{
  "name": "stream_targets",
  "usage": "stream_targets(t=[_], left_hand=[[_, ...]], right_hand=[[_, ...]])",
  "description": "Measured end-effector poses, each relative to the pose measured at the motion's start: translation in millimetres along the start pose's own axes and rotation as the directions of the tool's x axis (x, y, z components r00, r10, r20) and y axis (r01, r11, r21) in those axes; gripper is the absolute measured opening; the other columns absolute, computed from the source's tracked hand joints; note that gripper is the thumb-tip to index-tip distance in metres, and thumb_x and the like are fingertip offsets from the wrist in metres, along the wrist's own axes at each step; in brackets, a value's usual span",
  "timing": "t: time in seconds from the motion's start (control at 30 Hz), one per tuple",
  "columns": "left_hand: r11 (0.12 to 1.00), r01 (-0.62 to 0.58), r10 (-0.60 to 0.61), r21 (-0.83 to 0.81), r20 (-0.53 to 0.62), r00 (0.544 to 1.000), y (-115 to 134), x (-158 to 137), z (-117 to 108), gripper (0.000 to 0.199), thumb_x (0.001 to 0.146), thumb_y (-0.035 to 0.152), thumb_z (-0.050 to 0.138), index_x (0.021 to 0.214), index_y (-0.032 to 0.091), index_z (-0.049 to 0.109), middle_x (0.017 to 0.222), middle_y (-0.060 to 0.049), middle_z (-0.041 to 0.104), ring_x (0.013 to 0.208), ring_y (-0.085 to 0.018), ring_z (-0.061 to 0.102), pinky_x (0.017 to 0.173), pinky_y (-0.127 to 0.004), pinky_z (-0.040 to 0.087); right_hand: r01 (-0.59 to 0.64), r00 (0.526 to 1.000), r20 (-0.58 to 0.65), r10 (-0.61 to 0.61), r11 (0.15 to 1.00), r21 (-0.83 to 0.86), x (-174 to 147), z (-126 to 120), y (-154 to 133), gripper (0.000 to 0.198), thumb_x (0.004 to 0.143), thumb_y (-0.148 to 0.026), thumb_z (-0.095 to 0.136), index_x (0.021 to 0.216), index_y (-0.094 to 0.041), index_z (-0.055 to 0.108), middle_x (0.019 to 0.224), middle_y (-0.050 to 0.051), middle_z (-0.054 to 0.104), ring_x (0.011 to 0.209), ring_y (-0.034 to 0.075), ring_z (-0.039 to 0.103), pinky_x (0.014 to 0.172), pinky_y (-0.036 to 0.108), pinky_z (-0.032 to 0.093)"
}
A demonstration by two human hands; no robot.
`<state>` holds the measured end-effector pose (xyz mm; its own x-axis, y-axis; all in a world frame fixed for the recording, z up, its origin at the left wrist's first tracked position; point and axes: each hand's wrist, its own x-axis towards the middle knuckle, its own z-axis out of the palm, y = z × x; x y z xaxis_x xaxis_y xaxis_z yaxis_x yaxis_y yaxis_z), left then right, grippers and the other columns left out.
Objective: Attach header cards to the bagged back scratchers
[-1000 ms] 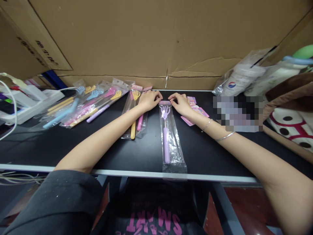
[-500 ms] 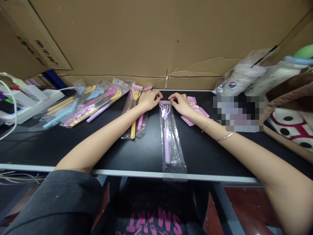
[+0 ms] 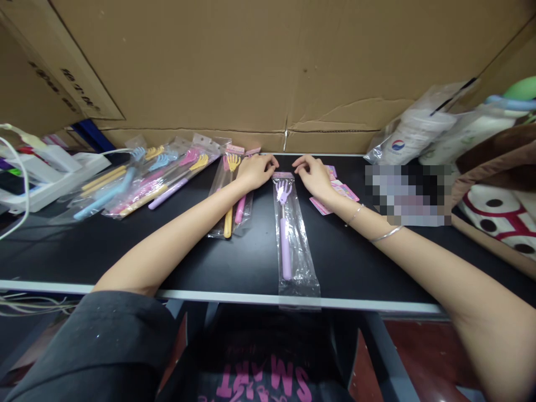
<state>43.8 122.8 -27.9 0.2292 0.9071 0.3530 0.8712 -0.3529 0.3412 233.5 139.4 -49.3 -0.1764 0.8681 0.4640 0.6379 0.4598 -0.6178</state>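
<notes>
A purple back scratcher (image 3: 285,245) lies lengthwise in a clear plastic sleeve (image 3: 305,268) with a pink card strip at its top. My left hand (image 3: 255,172) rests just left of that strip, its fingers loosely bent and apart, holding nothing. To the right of the strip is my right hand (image 3: 313,177), also loosely bent and without anything in it. Pink printed cards (image 3: 344,191) stick out from under and beside the right hand. Partly beneath my left hand and wrist lie a yellow back scratcher (image 3: 228,223) and a pink one (image 3: 240,210), both bagged.
Several more bagged back scratchers (image 3: 167,192) are spread on the left of the black table (image 3: 234,268). A white power strip (image 3: 54,181) with cables sits at far left. A bagged cup (image 3: 412,137) stands at back right. Cardboard (image 3: 251,67) walls the back.
My right hand has shifted slightly to the right, off the top edge of the sleeve. The left hand and the purple back scratcher have stayed in place.
</notes>
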Motion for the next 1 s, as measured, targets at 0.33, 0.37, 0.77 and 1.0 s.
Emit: stream_targets(t=[0.33,0.37,0.77,1.0], left_hand=[[1.000,0.013,-0.013,-0.005,0.011,1.000,2.4,-1.6,-2.6,0.026,0.090,0.021,0.050,0.107,0.020,0.069,0.100,-0.006,0.074,0.097,-0.024,0.067,0.088,-0.035,0.046],[1.000,0.014,-0.014,-0.001,0.011,1.000,2.4,-1.7,-2.8,0.026,0.090,0.021,0.050,0.108,0.020,0.069,0.100,-0.006,0.075,0.097,-0.024,0.067,0.087,-0.035,0.046],[1.000,0.002,-0.002,0.009,-0.001,1.000,-0.9,0.0,0.2,0.026,0.092,0.028,0.050,0.110,0.020,0.067,0.104,-0.005,0.075,0.098,-0.022,0.067,0.085,-0.033,0.045],[1.000,-0.010,0.010,-0.010,-0.012,1.000,-0.2,0.5,0.0,0.025,0.094,0.032,0.049,0.109,0.019,0.066,0.095,-0.004,0.074,0.089,-0.021,0.067,0.079,-0.031,0.044]], right_hand=[[-0.021,0.997,0.073,0.014,0.996,0.092,1.0,-0.7,-2.8,0.012,0.080,-0.019,0.053,0.089,-0.022,0.058,0.070,0.000,0.067,0.078,0.022,0.066,0.085,0.040,0.048],[-0.012,0.997,0.076,0.004,0.994,0.105,1.4,0.4,-2.0,0.010,0.080,-0.020,0.055,0.089,-0.022,0.058,0.071,0.001,0.067,0.079,0.022,0.066,0.084,0.040,0.048],[0.064,0.993,0.084,-0.084,0.974,0.218,3.3,2.8,2.1,0.015,0.075,-0.017,0.061,0.089,-0.021,0.055,0.076,0.000,0.066,0.082,0.021,0.066,0.086,0.039,0.046],[0.107,0.991,0.057,-0.120,0.974,0.199,4.8,4.5,4.9,0.017,0.075,-0.015,0.059,0.088,-0.023,0.054,0.075,0.000,0.066,0.083,0.022,0.064,0.086,0.040,0.045]])
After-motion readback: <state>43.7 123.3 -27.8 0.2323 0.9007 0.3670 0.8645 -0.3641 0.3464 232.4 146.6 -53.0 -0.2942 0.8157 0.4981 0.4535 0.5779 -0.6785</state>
